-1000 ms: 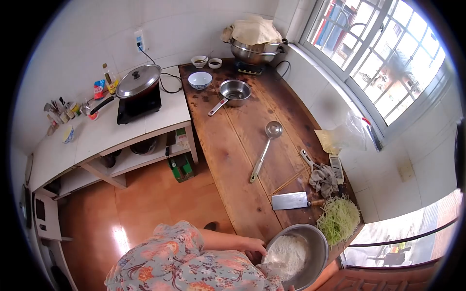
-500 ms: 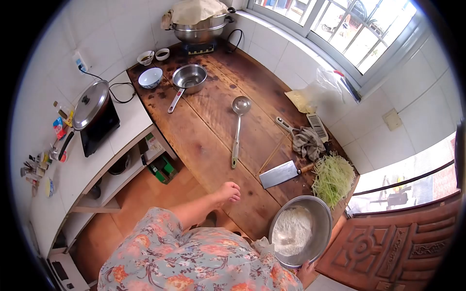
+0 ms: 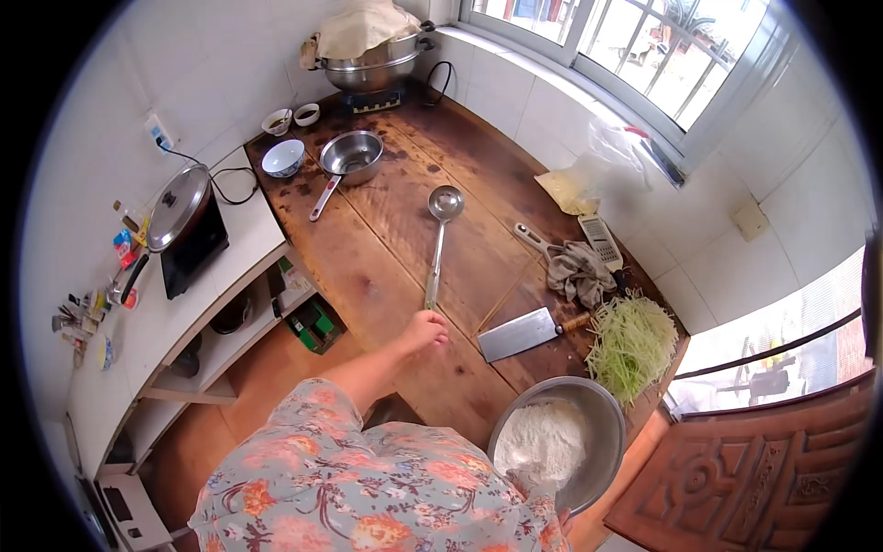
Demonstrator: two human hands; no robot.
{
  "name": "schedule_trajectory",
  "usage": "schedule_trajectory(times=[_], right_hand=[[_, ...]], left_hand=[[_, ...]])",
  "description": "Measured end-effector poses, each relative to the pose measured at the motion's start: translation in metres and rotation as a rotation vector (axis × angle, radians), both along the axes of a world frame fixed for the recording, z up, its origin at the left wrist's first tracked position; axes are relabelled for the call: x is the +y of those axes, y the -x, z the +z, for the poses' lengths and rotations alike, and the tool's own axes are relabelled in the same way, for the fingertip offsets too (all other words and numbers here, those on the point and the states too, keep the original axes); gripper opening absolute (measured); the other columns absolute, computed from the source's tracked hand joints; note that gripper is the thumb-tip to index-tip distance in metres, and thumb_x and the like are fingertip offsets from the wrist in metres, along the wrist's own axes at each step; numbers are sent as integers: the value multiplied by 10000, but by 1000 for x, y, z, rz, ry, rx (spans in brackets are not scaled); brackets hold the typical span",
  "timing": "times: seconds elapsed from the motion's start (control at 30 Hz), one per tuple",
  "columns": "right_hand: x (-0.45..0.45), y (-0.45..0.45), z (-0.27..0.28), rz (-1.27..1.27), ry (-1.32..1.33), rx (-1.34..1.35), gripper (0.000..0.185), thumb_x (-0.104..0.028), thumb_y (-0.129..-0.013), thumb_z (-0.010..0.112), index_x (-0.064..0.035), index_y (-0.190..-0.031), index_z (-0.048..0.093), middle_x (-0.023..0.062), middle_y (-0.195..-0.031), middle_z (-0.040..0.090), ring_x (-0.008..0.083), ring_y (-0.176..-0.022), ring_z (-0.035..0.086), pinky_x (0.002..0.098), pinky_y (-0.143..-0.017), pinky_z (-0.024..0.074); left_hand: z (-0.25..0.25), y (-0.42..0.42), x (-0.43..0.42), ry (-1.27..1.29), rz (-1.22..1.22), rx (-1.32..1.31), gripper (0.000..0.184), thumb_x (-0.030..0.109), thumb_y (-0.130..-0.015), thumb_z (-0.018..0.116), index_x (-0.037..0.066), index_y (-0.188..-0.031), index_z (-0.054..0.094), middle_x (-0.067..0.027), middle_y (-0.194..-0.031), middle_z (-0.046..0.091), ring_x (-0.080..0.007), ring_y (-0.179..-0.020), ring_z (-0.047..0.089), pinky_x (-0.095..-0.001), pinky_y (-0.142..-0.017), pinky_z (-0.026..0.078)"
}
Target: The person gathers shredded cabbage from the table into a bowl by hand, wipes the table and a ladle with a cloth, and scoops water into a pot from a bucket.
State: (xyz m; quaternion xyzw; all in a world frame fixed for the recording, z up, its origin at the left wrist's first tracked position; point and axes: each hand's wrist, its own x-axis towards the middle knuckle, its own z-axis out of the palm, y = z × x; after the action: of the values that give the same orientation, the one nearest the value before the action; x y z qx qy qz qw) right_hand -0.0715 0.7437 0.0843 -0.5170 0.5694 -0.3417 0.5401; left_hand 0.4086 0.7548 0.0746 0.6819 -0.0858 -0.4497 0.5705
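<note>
On my feed, left hand (image 3: 426,330) is out over the wooden table (image 3: 368,262), mid-frame, fingers part curled, right at the handle end of the metal ladle (image 3: 441,241). Can't tell from here whether it touches or grips the handle. Ladle lies just above frame center, scoop end up, handle pointing down at that hand.

Right hand (image 3: 563,523) is mostly hidden at bottom center-right, a sliver by the lower rim of the steel bowl (image 3: 603,451); how far open it is, or whether it has hold of the rim, I can't tell. Bowl sits lower right of center, white powder (image 3: 543,442) inside.

Around them I see: cleaver (image 3: 518,336) flat, right of the left hand, handle toward the pile of pale green shreds (image 3: 630,345) at right; chopsticks (image 3: 508,295) slanting between ladle and cleaver; crumpled rag (image 3: 579,274) above the cleaver, grater (image 3: 600,241) just beside it. Saucepan (image 3: 354,158) upper left of the ladle, blue-patterned bowl (image 3: 283,158) left of that.
</note>
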Motion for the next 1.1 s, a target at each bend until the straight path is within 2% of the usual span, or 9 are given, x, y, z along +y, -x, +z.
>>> schedule_trajectory(times=[0.07,0.13,0.23,0.3,0.4,0.67,0.8,1.0,1.1], right_hand=[[1,-4,6,4,21,25,334,-253,-889,435,6,-1099,429,80,-930,522,127,-754,511,240,-607,442],[6,2,15,-64,63,72,329,-257,-887,442,6,-1086,446,74,-912,527,126,-749,505,248,-627,433],[14,21,23,-322,179,247,303,-227,-883,440,14,-1066,457,69,-879,522,116,-702,492,226,-577,418],[3,13,36,-491,271,372,279,-196,-881,435,22,-1053,461,66,-854,514,106,-658,481,201,-516,409],[-30,-60,83,-540,358,381,221,-158,-863,448,10,-997,497,37,-774,512,88,-597,460,189,-531,391],[-148,-344,56,273,149,-67,163,-47,-820,500,-14,-974,543,19,-775,551,68,-651,512,199,-579,427],[-160,-462,18,792,515,291,211,-76,-770,557,-58,-977,526,85,-830,531,217,-701,551,312,-629,464],[-198,-490,-10,432,678,868,371,-208,-692,648,-39,-969,469,133,-890,456,310,-798,520,381,-659,454],[-206,-451,-15,478,505,1013,538,-246,-676,666,-24,-1091,406,163,-929,448,343,-806,524,396,-656,456]], left_hand=[[-13,-40,1,63,100,-154,121,34,-733,519,8,-848,546,-77,-724,574,-148,-590,576,-254,-509,469],[-40,-107,8,17,96,-742,107,14,-683,510,-3,-772,567,-63,-711,566,-155,-656,554,-263,-606,453],[-15,-204,21,26,274,-1038,111,33,-701,489,2,-769,571,-91,-693,569,-158,-665,538,-276,-628,445],[12,-252,31,-267,349,-1114,146,78,-711,473,30,-809,570,-166,-755,579,-271,-708,566,-329,-660,450],[6,-325,49,-335,385,-1174,231,109,-707,477,40,-911,562,-166,-794,577,-298,-753,555,-346,-688,440],[5,-381,70,-602,228,-1048,394,231,-734,564,8,-1052,496,-194,-1062,504,-312,-995,483,-355,-843,386],[-21,-405,71,-408,202,-801,446,225,-744,602,-18,-1094,469,-148,-985,551,-231,-922,531,-309,-807,407],[2,-396,48,-341,116,-443,184,179,-770,600,79,-786,446,-15,-636,535,-78,-510,513,-183,-434,373],[12,-395,41,-232,180,-68,157,173,-788,593,86,-803,463,-11,-595,512,-74,-443,472,-170,-392,366]])
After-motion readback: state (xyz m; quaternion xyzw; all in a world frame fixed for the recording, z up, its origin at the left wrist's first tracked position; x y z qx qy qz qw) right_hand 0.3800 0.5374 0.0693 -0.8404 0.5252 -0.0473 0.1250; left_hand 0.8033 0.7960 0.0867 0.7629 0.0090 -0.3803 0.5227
